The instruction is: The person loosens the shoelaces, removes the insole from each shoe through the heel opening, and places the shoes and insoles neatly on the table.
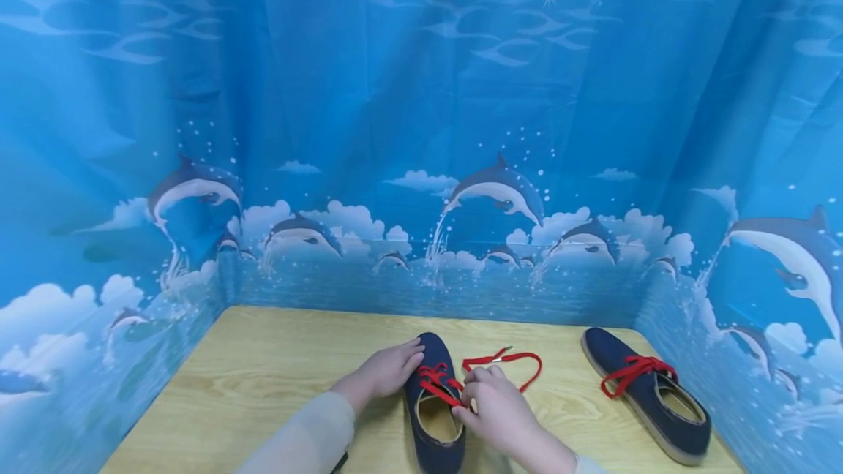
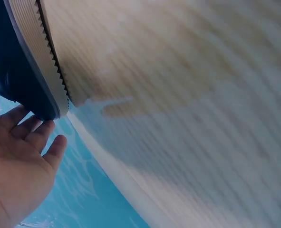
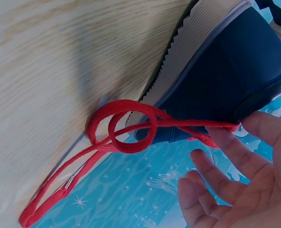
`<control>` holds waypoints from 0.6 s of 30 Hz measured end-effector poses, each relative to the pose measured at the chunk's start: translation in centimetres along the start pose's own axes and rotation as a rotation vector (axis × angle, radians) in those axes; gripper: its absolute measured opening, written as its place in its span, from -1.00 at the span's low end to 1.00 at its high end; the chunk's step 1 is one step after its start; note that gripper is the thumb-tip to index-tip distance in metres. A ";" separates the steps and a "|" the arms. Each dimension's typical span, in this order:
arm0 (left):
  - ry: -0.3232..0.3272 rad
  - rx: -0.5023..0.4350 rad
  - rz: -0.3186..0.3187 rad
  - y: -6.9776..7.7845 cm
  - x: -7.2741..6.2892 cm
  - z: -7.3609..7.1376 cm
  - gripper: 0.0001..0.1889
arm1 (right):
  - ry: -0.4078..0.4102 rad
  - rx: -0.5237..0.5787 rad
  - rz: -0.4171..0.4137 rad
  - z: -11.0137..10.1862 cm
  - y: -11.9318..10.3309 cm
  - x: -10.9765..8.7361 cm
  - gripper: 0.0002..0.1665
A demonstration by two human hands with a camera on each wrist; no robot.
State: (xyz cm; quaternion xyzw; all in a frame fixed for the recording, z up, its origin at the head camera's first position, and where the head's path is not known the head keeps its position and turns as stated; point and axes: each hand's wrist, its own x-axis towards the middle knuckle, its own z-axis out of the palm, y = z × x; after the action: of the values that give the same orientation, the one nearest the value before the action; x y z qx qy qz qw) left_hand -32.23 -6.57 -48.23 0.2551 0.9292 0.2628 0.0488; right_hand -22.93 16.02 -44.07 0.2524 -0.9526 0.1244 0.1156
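Note:
A navy blue shoe [image 1: 437, 457] with red laces stands on the wooden table, toe pointing away from me. My left hand [image 1: 394, 367] touches the left side of its toe with its fingertips; the left wrist view shows those fingers [image 2: 38, 135] loosely bent against the shoe. At the lacing on the right side, my right hand [image 1: 495, 404] pinches a red shoelace [image 3: 192, 123] between thumb and index finger, the other fingers relaxed. From there the lace loops and trails onto the table beside the shoe.
A second navy shoe [image 1: 685, 426], its red lace tied in a bow, lies at the right of the wooden table [image 1: 276, 364]. Blue curtains [image 1: 421, 93] printed with dolphins enclose the back and both sides.

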 end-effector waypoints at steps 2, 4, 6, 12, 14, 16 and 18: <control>-0.006 -0.007 -0.002 0.1 0.3 0.0 -0.49 | 0.005 -0.004 0.000 0.0 -0.1 0.0 -0.71; -0.011 -0.012 -0.011 0.1 0.5 0.0 -0.48 | 0.010 -0.008 0.000 -0.1 -0.2 0.1 -0.71; -0.016 -0.012 -0.019 0.1 0.7 0.0 -0.48 | 0.017 -0.014 -0.004 0.0 -0.3 0.1 -0.71; -0.018 -0.015 -0.019 0.2 0.7 0.1 -0.46 | -0.005 -0.001 0.003 0.0 -0.3 0.3 -0.74; -0.017 -0.011 -0.009 0.1 0.6 0.1 -0.47 | -0.029 0.023 0.018 -0.1 -0.2 0.3 -0.75; -0.014 -0.008 -0.005 0.1 0.3 0.0 -0.47 | -0.050 0.046 0.036 -0.3 -0.1 0.4 -0.74; -0.005 0.003 -0.010 0.2 -0.1 -0.1 -0.47 | -0.065 0.068 0.056 -0.4 0.1 0.5 -0.73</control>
State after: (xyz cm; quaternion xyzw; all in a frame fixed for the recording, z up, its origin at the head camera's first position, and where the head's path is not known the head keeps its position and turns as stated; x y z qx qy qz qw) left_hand -32.10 -6.53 -48.10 0.2514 0.9307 0.2607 0.0522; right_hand -23.37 16.03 -43.53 0.2334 -0.9578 0.1516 0.0726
